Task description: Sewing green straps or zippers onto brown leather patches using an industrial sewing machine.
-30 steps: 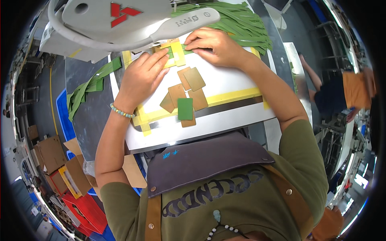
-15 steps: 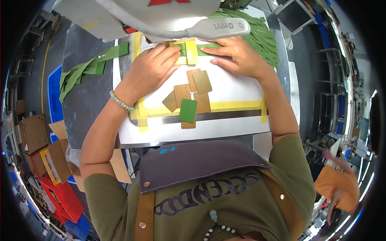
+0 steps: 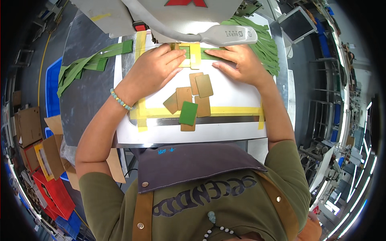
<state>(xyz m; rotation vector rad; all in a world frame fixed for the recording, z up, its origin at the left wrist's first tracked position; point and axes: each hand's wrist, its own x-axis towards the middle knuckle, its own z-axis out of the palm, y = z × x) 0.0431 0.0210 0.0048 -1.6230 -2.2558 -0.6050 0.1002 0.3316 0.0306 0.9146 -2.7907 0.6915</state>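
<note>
A narrow green fabric strip (image 3: pixel 205 52) runs left to right under a sewing machine (image 3: pixel 189 16), through a yellow-edged guide frame (image 3: pixel 195 60). My left hand (image 3: pixel 155 66) lies over the strip at the frame's left side, its slightly bent fingers resting on it and the thumb lower down. On the other side my right hand (image 3: pixel 243 64) rests with its forefinger stretched along the strip and its thumb apart. The needle area is hidden behind the machine head. Below the frame lie several tan cards (image 3: pixel 184 98) and one green card (image 3: pixel 188 113).
Joined green strips (image 3: pixel 94 60) trail over the left of the table; a heap of green strips (image 3: pixel 261 44) lies at the far right. A pale handheld-shaped lamp (image 3: pixel 229 35) hangs above my right hand. Cardboard boxes (image 3: pixel 52 156) and a blue bin (image 3: pixel 52 88) stand at left.
The whole view has shifted slightly. Both hands stay at the strip with little visible movement. A person in orange at the right has moved toward the lower edge.
</note>
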